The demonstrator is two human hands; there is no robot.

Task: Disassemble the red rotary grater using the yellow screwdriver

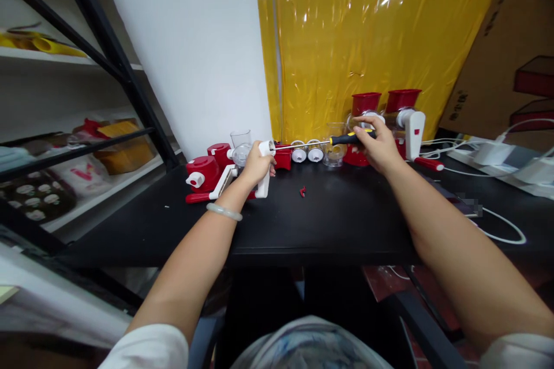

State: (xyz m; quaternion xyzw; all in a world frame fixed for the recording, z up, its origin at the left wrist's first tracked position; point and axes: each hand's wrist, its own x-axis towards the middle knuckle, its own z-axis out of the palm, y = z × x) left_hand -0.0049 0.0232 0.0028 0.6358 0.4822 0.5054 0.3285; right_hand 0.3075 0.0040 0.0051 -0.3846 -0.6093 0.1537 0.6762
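My left hand (256, 164) is closed round a white plastic handle part (264, 176) of a red and white hand-crank grinder (208, 176) lying on the black table (329, 219). My right hand (378, 144) grips the black and yellow handle of a screwdriver (329, 141). The screwdriver's metal shaft runs left, and its tip meets the top of the white part by my left hand. A pale bangle circles my left wrist. A small red piece (302, 190) lies on the table between my hands.
Two more red and white grinders (400, 118) stand at the back by yellow plastic sheeting (367, 34), with clear cups and white caps (307, 153) beside them. White cables and chargers (489, 153) lie at the right. A black metal shelf rack (86, 144) stands left.
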